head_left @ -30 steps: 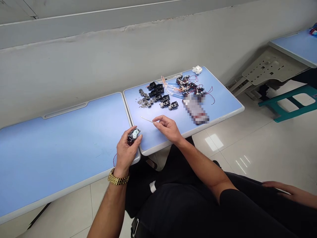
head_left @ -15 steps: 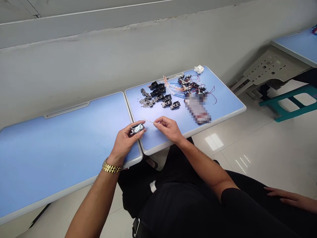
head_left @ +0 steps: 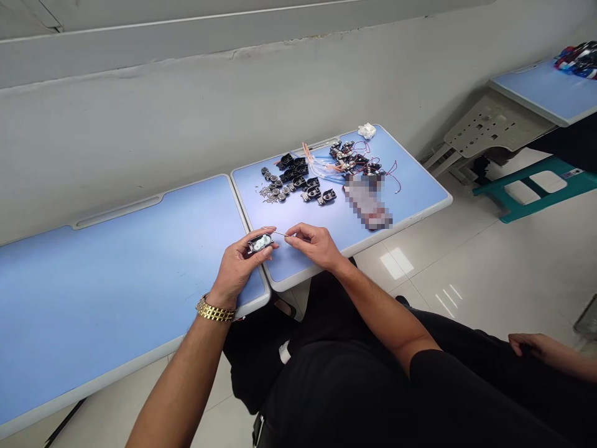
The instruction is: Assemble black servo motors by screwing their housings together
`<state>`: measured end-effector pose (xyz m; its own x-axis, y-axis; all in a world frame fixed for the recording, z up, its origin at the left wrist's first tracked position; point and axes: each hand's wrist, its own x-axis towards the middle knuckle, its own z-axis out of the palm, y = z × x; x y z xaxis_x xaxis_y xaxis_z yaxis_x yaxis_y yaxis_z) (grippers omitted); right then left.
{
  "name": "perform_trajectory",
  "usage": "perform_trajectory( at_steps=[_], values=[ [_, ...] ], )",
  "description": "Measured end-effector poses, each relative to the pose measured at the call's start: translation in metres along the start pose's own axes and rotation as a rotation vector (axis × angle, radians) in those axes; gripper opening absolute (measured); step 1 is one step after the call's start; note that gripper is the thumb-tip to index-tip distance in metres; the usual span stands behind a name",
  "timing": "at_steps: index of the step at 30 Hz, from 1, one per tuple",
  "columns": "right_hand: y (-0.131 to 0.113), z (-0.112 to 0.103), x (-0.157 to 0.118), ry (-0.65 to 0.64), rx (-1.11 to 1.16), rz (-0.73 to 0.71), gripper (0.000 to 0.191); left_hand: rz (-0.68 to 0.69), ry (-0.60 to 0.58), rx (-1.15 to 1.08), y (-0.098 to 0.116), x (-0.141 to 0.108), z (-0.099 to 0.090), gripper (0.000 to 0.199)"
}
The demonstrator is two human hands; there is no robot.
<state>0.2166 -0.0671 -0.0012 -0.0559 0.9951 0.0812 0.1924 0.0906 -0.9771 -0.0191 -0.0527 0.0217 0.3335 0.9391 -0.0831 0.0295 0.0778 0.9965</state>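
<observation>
head | left hand (head_left: 237,269): gear housing (head_left: 260,243) | right hand (head_left: 314,244): pin (head_left: 280,234) | parts (head_left: 293,163) on desk (head_left: 413,190)

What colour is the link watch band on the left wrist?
Gold; the gold metal link watch band shows best in the head view.

Bright, even light glares off the floor tiles (head_left: 396,263), and the wide lens bends the frame's edges.

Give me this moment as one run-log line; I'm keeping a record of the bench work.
left hand: holds black gear housing | right hand: pinches thin metal rod, tip near housing | nearby: loose black housings, screws on blue desk
</observation>
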Motion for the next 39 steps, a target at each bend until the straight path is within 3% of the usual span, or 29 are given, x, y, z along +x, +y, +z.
perform_trajectory(
  at_steps=[14, 19, 23, 30, 39],
  values=[
    [0.011, 0.002, 0.0, 0.031, 0.032, -0.054, 0.029, 0.037, 0.0, -0.033, -0.007, 0.002, -0.001, 0.052],
    [0.029, -0.01, 0.008, 0.24, 0.155, -0.058, 0.071, 0.02, 0.044, -0.075, -0.007, 0.002, 0.001, 0.057],
    [0.036, -0.024, 0.005, 0.35, 0.126, -0.063, 0.082, 0.008, 0.07, -0.104, -0.009, 0.004, 0.001, 0.059],
    [0.025, -0.021, -0.01, 0.186, -0.123, -0.086, 0.035, 0.012, 0.039, -0.077, -0.009, 0.005, -0.001, 0.06],
    [0.014, -0.015, -0.008, 0.046, -0.328, -0.241, 0.023, 0.047, 0.046, -0.027, -0.007, 0.008, -0.001, 0.06]
  ],
)
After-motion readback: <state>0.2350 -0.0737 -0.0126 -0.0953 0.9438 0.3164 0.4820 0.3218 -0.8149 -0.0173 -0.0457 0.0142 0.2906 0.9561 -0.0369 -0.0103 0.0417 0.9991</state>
